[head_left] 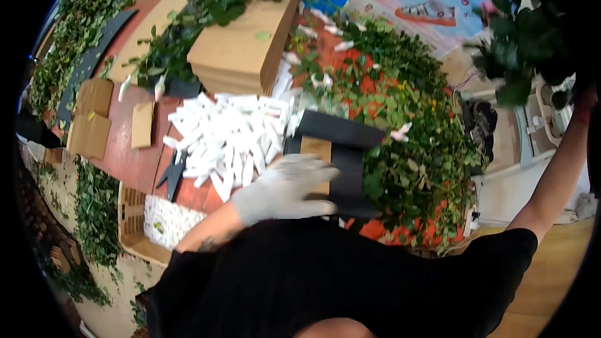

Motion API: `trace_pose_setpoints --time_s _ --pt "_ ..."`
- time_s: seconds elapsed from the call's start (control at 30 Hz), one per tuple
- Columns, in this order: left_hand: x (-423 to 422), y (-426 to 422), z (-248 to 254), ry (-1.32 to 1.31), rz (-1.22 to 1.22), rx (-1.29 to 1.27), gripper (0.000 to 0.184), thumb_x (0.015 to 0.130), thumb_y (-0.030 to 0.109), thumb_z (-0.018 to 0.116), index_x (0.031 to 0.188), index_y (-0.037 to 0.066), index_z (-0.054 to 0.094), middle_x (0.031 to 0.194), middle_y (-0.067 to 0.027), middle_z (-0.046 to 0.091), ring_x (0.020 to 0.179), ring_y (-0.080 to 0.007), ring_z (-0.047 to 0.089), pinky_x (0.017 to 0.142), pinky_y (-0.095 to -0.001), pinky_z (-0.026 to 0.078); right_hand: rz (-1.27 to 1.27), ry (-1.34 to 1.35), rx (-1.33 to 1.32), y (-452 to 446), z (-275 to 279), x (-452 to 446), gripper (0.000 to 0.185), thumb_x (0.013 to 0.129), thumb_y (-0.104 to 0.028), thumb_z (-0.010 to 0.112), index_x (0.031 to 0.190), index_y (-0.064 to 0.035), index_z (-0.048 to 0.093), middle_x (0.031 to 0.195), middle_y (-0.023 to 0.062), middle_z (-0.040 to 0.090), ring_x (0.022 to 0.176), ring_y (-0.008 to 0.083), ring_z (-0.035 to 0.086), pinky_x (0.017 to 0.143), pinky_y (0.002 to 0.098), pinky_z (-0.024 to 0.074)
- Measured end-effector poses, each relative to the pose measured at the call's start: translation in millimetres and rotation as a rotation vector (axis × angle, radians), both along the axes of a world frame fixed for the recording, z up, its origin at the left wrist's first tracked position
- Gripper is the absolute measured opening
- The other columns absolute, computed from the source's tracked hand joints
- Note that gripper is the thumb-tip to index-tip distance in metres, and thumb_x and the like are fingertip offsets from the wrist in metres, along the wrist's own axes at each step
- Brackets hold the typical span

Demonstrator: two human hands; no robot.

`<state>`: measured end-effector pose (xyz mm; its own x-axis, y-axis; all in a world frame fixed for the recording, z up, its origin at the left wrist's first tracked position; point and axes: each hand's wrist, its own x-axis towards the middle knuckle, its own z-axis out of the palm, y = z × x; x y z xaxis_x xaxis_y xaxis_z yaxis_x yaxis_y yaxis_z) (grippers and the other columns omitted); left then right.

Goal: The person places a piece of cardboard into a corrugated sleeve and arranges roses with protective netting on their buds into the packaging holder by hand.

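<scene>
My left hand [288, 189], in a pale glove, lies spread over a black sheet [346, 178] and a brown cardboard strip [316, 148] on the red table. Beside its fingertips is a folded black flap [341, 128]. A heap of white sleeve-like pieces [228, 138] lies just beyond and left of it. At the far right edge, my right hand [583, 103] is stretched out, mostly lost in shadow. Close to it hangs a dark green leafy bunch [526, 44]; the fingers' hold on it is hidden.
Cut leafy stems [413, 150] cover the table's right side. A stack of brown cardboard [244, 44] stands at the back with stems on it. Black scissors [172, 175] lie left of the white heap, above a basket [131, 225] of white bits. Posters stand behind.
</scene>
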<state>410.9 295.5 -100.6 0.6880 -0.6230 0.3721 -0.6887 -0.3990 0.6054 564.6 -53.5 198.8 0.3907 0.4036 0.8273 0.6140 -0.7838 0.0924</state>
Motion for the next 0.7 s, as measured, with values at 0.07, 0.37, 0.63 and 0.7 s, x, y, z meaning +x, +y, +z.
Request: trace_pose_setpoints --time_s 0.07,0.37,0.63,0.7 --pt "-4.1 -29.8 -0.8 0.214 -0.091 0.298 0.062 0.079 0.052 0.058 0.115 0.002 0.057 0.110 -0.0145 0.060 0.109 -0.0295 0.055 0.093 -0.0390 0.042 0.004 0.154 -0.105 18.4 -40.5 -37.7 0.044 0.075 -0.015 0.066 0.117 -0.0036 0.054 0.102 0.0114 0.061 0.098 0.0278 0.058 0.086 0.0388 0.0437" --pt "-11.0 -62.9 -30.5 0.450 -0.114 0.700 0.041 0.081 0.041 0.058 0.100 0.005 0.063 0.100 -0.0119 0.065 0.099 -0.0269 0.062 0.084 -0.0379 0.048 -0.120 0.930 -0.768 85.1 -186.5 -107.1 0.045 0.069 -0.020 0.066 0.108 -0.0013 0.055 0.092 0.0161 0.060 0.093 0.0324 0.057 0.083 0.0401 0.0437" --pt "-17.6 -69.0 -45.0 0.451 -0.046 0.623 0.036 0.078 0.034 0.059 0.094 0.002 0.062 0.090 -0.0156 0.066 0.090 -0.0321 0.063 0.079 -0.0427 0.049 0.012 1.056 -0.780 103.7 -321.7 -81.8 0.052 0.071 -0.024 0.064 0.116 0.0002 0.050 0.105 0.0175 0.060 0.102 0.0320 0.058 0.088 0.0377 0.0458" --pt "-18.8 -68.7 -47.1 0.426 -0.008 0.553 0.036 0.078 0.034 0.059 0.093 0.002 0.061 0.090 -0.0165 0.066 0.090 -0.0328 0.063 0.080 -0.0430 0.049 0.083 1.057 -0.771 98.4 -356.5 -79.1 0.064 0.072 -0.033 0.069 0.120 0.0018 0.045 0.108 0.0187 0.059 0.102 0.0328 0.058 0.088 0.0375 0.0460"
